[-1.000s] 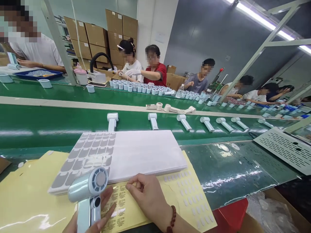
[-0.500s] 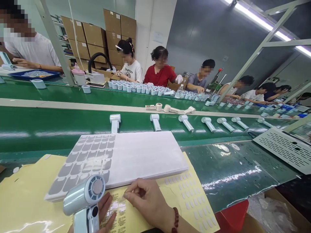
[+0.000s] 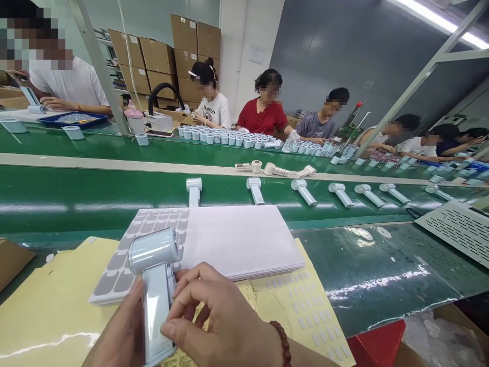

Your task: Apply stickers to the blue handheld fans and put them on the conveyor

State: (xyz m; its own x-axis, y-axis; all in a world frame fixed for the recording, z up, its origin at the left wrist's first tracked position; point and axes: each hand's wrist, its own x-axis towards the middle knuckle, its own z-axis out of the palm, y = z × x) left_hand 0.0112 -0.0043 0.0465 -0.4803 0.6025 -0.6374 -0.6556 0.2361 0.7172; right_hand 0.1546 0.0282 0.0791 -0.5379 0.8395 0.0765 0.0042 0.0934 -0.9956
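Note:
My left hand (image 3: 120,326) is wrapped round the handle of a pale blue handheld fan (image 3: 155,290), which stands upright with its round head at the top. My right hand (image 3: 219,316) is closed in a pinch, its thumb and fingertips against the right side of the fan's handle. Whatever small thing these fingertips may hold is hidden. Beneath both hands lies a yellow backing sheet (image 3: 57,300) with small printed labels, partly covered by my hands. Behind the fan is a stack of white sheets (image 3: 240,239) with grey stickers (image 3: 110,283) on its left part.
Several more fans (image 3: 304,192) lie spaced along the green conveyor belt (image 3: 95,191). White fans (image 3: 277,169) lie on the strip beyond. Co-workers sit across the line behind rows of pale blue cups (image 3: 229,137). A slotted metal plate (image 3: 458,232) is at the right.
The fan has been raised and turned, its round grille no longer facing me. My right hand has moved from the label sheet to the handle. The camera view has shifted left.

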